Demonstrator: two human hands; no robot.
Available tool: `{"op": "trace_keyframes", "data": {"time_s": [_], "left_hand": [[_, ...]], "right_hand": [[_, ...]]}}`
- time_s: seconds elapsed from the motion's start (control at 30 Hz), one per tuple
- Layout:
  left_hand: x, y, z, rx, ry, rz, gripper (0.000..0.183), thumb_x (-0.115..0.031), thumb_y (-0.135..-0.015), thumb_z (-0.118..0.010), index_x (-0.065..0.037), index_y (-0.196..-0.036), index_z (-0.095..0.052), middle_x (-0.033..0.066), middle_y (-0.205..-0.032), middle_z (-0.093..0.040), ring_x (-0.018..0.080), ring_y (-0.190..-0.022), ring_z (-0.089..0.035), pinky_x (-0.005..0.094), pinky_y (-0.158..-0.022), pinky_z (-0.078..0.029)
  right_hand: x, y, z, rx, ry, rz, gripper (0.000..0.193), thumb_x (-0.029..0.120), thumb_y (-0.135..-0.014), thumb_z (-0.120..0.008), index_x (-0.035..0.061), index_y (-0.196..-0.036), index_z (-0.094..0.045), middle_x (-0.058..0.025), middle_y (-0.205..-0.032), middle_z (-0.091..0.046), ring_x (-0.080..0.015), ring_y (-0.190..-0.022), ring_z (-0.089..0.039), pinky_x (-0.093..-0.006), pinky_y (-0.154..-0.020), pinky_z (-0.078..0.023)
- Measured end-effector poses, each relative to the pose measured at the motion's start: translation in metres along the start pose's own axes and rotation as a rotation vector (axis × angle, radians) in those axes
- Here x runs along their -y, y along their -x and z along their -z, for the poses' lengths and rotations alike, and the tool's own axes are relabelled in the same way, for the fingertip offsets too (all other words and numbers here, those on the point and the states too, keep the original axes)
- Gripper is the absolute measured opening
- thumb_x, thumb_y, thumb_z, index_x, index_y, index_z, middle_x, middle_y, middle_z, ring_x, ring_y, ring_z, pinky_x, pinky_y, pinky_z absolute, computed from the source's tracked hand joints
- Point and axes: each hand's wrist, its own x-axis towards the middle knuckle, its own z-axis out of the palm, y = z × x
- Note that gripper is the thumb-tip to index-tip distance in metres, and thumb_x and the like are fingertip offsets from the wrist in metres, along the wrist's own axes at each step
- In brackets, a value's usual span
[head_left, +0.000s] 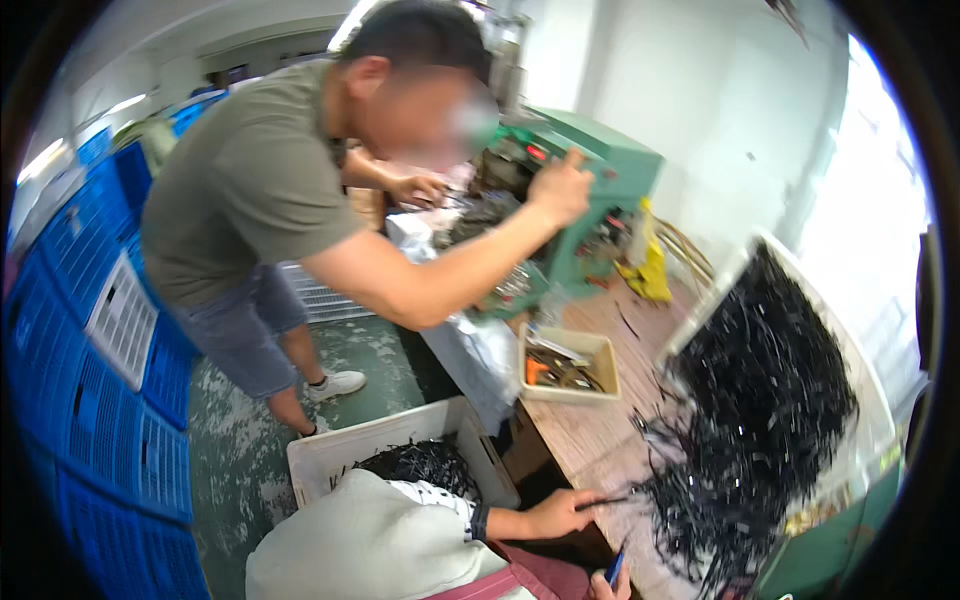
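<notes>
— Pale grey cloth (370,545) covers our left arm, closest to the lens. What stands off to our left?

— Blue crates (80,400) line the workshop's edge; beside them, a co-worker (250,190) in an olive shirt leans toward a green machine (600,150). Just by our sleeve, a white tub (486,470) holds more dark strips (425,465).

— And our own hands?

— Our left hand (555,513) pinches what looks like a single black strip (608,499) above the edge of the wooden bench (590,430). Lower and to its right, our right hand (612,582) is wrapped around a slim blue tool (613,567), its kind too small to tell.

— Where does the bulk lie?

— At far right, where a tangled heap (765,380) of strips spills from a tilted white bin (876,400) onto the bench.

— How might we do this well?

— In our judgement: pinch near one end, draw gently along the length so neighbours don't follow, and point the tool away from the left fingertips.
</notes>
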Motion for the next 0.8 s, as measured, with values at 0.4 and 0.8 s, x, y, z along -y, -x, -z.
{"op": "trace_keyframes", "data": {"time_s": [0.4, 0.8], "left_hand": [[0.050, -0.044, 0.023, -0.160, -0.037, 0.014, 0.016, -0.011, -0.091, -0.062, -0.001, -0.103, -0.066, 0.0051, -0.080, -0.061, 0.0114, -0.057, -0.055, 0.0240, -0.053, -0.042], [0.049, -0.292, 0.006, -0.153, -1.142, -0.102, 0.027, -0.034, -0.085, -0.065, -0.013, -0.100, -0.070, 0.0158, -0.092, -0.067, 0.0346, -0.084, -0.064, 0.0437, -0.073, -0.053]], "right_hand": [[-0.065, 0.023, 0.040, -0.199, -0.372, -0.515, 0.059, 0.016, -0.079, -0.066, 0.0050, -0.134, -0.046, 0.0047, -0.071, -0.044, -0.0033, -0.052, -0.032, -0.0197, -0.045, -0.023], [-0.065, 0.009, 0.035, -0.212, -0.274, -0.451, 0.066, 0.009, -0.074, -0.075, 0.0003, -0.134, -0.047, 0.0028, -0.081, -0.051, -0.0056, -0.070, -0.046, -0.0199, -0.063, -0.038]]}}
